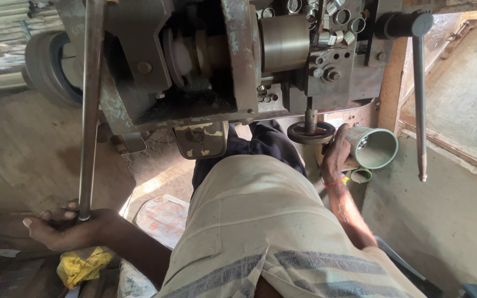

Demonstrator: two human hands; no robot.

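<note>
The long grey steel lever rod is running down from the top of the worn grey-green metal machine at the left and is ending inside the left hand, whose fingers are wrapping closed around its lower end, the rod's tip sitting just above the knuckles. A crumpled yellow cloth is lying just below that hand. Further right, the person's cream striped shirt is filling the lower middle of the view, with dark trousers showing beyond it under the machine. A small dark round handwheel is hanging beneath the machine, just beside the right hand. That hand is reaching into the mouth of a grey-green plastic pipe-shaped container; its fingers are hidden inside, so I cannot tell whether they are apart or together. At the far right a second slim grey metal handle is hanging down, well apart from both hands.
</note>
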